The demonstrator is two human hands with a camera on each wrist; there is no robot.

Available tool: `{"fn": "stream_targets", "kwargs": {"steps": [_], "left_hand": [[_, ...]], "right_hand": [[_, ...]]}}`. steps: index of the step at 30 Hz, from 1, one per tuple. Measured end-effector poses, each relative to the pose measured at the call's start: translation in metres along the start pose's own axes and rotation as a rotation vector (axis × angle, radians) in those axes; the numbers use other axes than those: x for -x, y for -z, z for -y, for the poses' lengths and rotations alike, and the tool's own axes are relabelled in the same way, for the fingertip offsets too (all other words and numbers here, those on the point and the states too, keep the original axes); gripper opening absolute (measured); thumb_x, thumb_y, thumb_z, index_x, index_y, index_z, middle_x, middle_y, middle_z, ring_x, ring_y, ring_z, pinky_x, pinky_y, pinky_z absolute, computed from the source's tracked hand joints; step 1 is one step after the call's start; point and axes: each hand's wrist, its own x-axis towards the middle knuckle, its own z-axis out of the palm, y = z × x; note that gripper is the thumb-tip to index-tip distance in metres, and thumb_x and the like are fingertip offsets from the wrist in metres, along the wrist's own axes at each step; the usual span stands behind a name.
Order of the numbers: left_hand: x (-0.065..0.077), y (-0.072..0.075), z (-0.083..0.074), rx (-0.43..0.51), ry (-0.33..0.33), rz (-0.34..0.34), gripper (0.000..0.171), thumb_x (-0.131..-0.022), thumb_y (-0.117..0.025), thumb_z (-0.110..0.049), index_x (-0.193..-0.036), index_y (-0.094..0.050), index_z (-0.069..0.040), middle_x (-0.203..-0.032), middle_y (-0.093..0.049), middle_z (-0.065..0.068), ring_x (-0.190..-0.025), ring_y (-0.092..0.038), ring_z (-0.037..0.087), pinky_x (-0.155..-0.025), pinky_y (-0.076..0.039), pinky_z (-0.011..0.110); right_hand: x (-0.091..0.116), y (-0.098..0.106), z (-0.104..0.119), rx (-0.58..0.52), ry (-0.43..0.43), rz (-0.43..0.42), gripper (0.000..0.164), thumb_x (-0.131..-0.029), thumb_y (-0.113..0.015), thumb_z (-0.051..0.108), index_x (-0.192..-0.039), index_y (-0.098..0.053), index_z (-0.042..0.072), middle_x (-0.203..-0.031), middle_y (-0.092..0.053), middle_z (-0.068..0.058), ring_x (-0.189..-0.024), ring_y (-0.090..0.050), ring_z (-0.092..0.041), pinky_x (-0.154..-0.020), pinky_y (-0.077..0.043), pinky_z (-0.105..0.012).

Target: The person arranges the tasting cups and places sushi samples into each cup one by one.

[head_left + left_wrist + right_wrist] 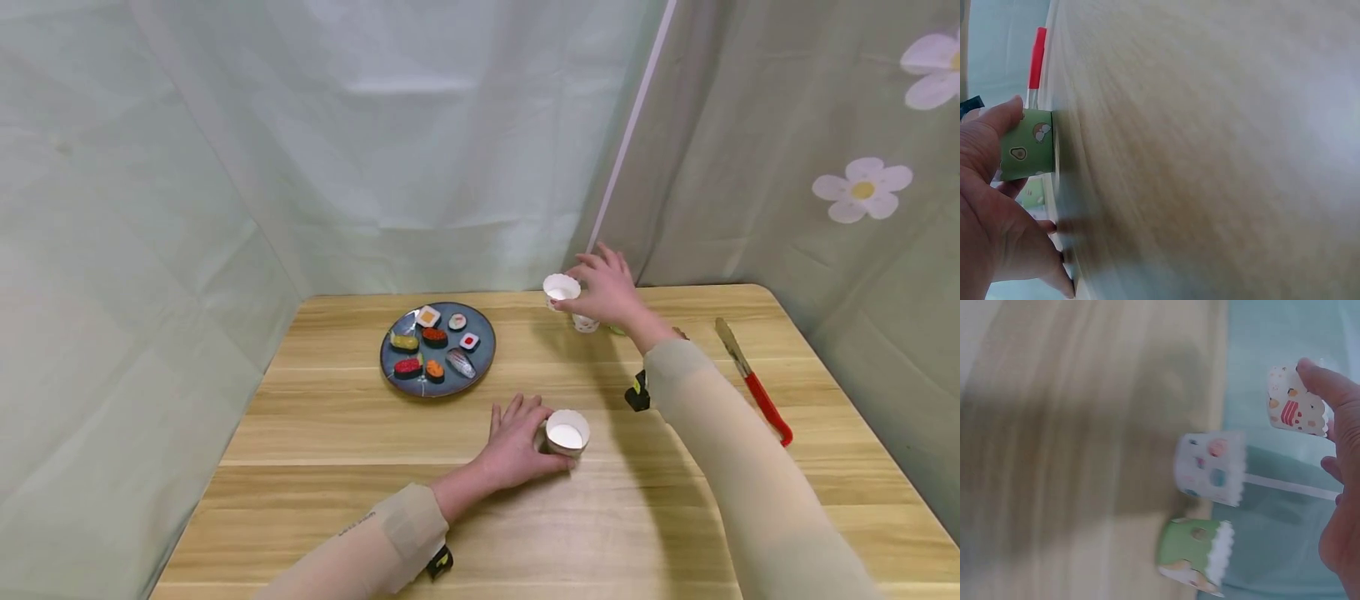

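Note:
Near the middle of the table, my left hand (513, 450) grips a green paper baking cup (1027, 145) with avocado print between thumb and index finger. Seen from the head view, its white inside faces up, and its base appears to meet the tabletop. At the back of the table, my right hand (609, 292) pinches a white printed baking cup (1297, 403) by its wall, raised above the surface. Below that hand stand a white spotted baking cup (1210, 467) and, beside it, a green one (1192, 549), mostly hidden by the right hand in the head view.
Left of the cups sits a blue plate (480, 335) bearing several sushi pieces. A serrated knife with a red handle (767, 407) lies toward the table's right edge. Curtains (420, 150) hang right behind the table's back edge and along its sides.

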Motion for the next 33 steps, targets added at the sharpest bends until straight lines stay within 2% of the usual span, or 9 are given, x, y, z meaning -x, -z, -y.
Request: {"fn": "stream_targets", "kwargs": {"steps": [6, 10, 19, 33], "left_hand": [[0.000, -0.001, 0.000, 0.004, -0.004, -0.001, 0.067, -0.075, -0.089, -0.049, -0.129, -0.062, -0.020, -0.157, -0.042, 0.020, -0.150, -0.023, 0.044, -0.118, -0.001, 0.071], [-0.001, -0.002, 0.001, -0.001, 0.001, 0.002, 0.067, -0.075, -0.089, -0.050, -0.128, -0.062, -0.020, -0.157, -0.042, 0.019, -0.151, -0.023, 0.044, -0.118, -0.001, 0.071], [-0.001, -0.001, 0.002, 0.006, 0.002, 0.008, 0.066, -0.076, -0.088, -0.051, -0.129, -0.062, -0.021, -0.157, -0.042, 0.017, -0.151, -0.022, 0.042, -0.119, 0.000, 0.069], [-0.003, -0.002, 0.003, 0.010, 0.007, 0.012, 0.066, -0.076, -0.088, -0.052, -0.127, -0.062, -0.022, -0.158, -0.040, 0.017, -0.152, -0.020, 0.041, -0.119, 0.000, 0.068]], "right_hand": [[-0.004, -0.027, -0.006, 0.093, -0.026, 0.056, 0.072, -0.082, -0.078, 0.060, -0.135, -0.066, 0.012, -0.161, -0.035, -0.016, -0.155, 0.001, -0.039, -0.122, 0.007, -0.061], [-0.004, -0.037, -0.007, 0.110, -0.038, 0.065, 0.074, -0.082, -0.077, 0.062, -0.136, -0.065, 0.012, -0.162, -0.034, -0.017, -0.155, 0.001, -0.041, -0.121, 0.008, -0.062], [-0.006, -0.047, -0.006, 0.128, -0.036, 0.092, 0.079, -0.081, -0.076, 0.065, -0.138, -0.064, 0.011, -0.162, -0.034, -0.019, -0.155, 0.001, -0.042, -0.120, 0.011, -0.062], [-0.007, -0.051, -0.007, 0.110, -0.034, 0.104, 0.078, -0.082, -0.076, 0.064, -0.138, -0.063, 0.011, -0.160, -0.035, -0.019, -0.154, -0.001, -0.042, -0.122, 0.006, -0.062]]}}
